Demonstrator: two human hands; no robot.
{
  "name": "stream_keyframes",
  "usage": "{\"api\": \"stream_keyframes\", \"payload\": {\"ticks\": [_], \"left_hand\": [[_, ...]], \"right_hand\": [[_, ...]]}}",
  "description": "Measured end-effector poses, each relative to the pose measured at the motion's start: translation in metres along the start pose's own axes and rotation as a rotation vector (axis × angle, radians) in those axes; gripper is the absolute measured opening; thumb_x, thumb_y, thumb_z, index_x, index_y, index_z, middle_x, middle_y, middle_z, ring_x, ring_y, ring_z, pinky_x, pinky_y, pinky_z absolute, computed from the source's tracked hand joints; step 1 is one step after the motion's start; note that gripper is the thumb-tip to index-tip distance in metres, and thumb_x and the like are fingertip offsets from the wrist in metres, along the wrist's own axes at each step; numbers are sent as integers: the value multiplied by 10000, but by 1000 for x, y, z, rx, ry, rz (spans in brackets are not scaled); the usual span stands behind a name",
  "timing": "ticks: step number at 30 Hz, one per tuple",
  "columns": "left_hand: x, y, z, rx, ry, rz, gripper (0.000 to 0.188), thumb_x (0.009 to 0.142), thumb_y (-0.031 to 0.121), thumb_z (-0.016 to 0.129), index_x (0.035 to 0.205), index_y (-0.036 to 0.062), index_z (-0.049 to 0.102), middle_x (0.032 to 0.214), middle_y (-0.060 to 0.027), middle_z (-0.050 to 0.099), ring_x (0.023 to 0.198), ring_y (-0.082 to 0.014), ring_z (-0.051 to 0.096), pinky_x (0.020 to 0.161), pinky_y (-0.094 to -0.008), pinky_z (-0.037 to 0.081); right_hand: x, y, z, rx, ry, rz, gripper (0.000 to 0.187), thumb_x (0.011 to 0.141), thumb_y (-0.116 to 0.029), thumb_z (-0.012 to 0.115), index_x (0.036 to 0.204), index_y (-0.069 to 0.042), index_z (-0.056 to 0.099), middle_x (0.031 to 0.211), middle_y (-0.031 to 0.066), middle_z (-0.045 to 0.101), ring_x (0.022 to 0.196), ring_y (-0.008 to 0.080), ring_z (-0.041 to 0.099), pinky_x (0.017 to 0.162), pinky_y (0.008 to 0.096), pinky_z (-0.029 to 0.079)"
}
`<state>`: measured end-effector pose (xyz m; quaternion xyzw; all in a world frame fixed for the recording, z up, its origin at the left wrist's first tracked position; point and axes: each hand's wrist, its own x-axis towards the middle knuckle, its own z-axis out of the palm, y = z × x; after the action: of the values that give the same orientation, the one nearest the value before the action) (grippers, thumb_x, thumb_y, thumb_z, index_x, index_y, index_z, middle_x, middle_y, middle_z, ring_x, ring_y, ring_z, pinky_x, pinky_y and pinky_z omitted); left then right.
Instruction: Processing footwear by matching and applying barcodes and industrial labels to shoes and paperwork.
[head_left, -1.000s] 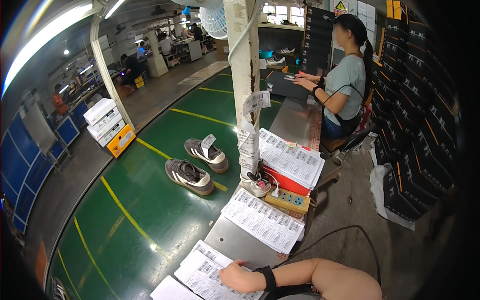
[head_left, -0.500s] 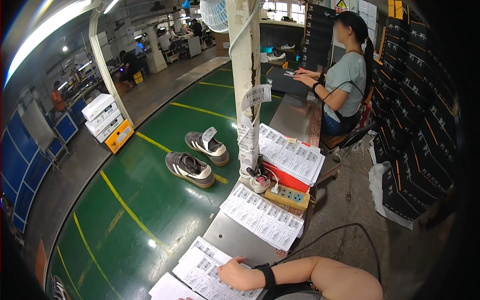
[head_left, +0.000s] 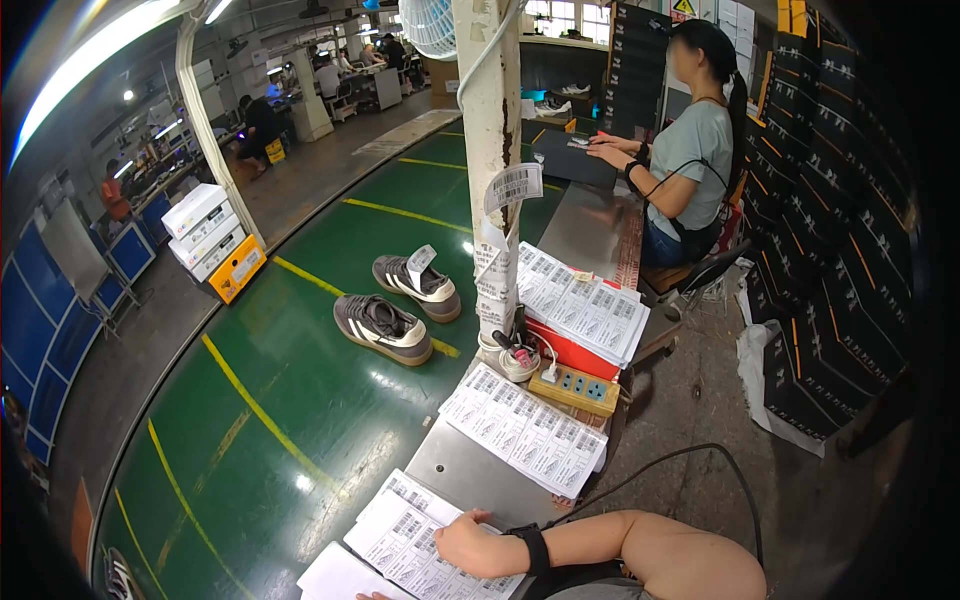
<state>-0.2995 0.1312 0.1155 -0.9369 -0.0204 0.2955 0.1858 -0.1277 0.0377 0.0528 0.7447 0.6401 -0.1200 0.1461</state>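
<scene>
"Where are the label sheets?"

"The nearest stack [head_left: 415,535] lies on the metal worktop [head_left: 470,468], under the person's right hand [head_left: 468,546]. A plain white sheet [head_left: 345,574] sits just to its left."

"Is that right hand gripping one?"

"I can't tell. It rests on the labels with its fingers bent, and their undersides are hidden by the hand itself. A black band [head_left: 536,550] circles the wrist."

"And the left hand [head_left: 374,596]?"

"Only a sliver of fingers shows by the white sheet; the rest is cut off below. Whether it holds anything, I couldn't say."

"There are more labels further up."

"Yes, a second stack [head_left: 525,430] on the worktop, next to the power strip [head_left: 577,388], and a third [head_left: 580,300] on top of something red [head_left: 575,352], which is mostly covered. The print is too small to make out."

"What about the shoes?"

"Two dark ones stand side by side on the green surface [head_left: 270,420]: the nearer shoe [head_left: 383,330], and the farther shoe [head_left: 418,285] with a paper tag sticking up. Another shoe [head_left: 120,577] at the lower left is mostly cut off."

"And the co-worker [head_left: 690,140]?"

"Seated past the pillar [head_left: 490,120], hands at a dark box [head_left: 572,160]; I can't make out their grip from here."
</scene>
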Motion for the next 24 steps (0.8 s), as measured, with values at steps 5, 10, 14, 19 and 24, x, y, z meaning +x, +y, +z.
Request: {"api": "stream_keyframes", "payload": {"ticks": [5,10,14,19,24], "left_hand": [[3,0,-2,-18,-15,-8,420,540,455,873,789,138,759,792,-89,716,852,-262,679,743,-413,485],[1,-1,-5,-60,-86,-14,434,535,448,874,806,131,755,835,-107,719,902,-285,673,793,-433,486],[-3,0,-2,-69,-6,-12,457,537,440,871,842,123,747,903,-127,715,973,-308,653,860,-458,466],[-6,0,-4,-70,-60,-21,443,539,430,867,843,132,744,925,-133,711,980,-318,647,891,-461,455],[20,4,45,-84,-427,-47,798,630,494,837,1242,20,644,1410,-344,435,1300,-557,395,1036,-666,279]], "right_hand": [[0,1,-3,-30,-10,22,294,686,-137,668,888,68,729,794,260,687,679,438,688,518,578,544],[2,1,1,-26,-10,-1,288,684,-140,667,880,62,731,789,258,686,681,433,691,512,575,543],[-3,-2,-8,-25,-11,36,288,682,-140,662,878,61,730,785,255,686,678,427,692,511,572,543],[0,-9,-3,-14,-39,12,294,687,-144,649,885,59,730,788,263,684,672,432,688,511,586,533],[11,-8,10,-91,-90,-39,282,720,-152,637,918,47,652,711,133,653,635,350,668,466,584,488]]}}
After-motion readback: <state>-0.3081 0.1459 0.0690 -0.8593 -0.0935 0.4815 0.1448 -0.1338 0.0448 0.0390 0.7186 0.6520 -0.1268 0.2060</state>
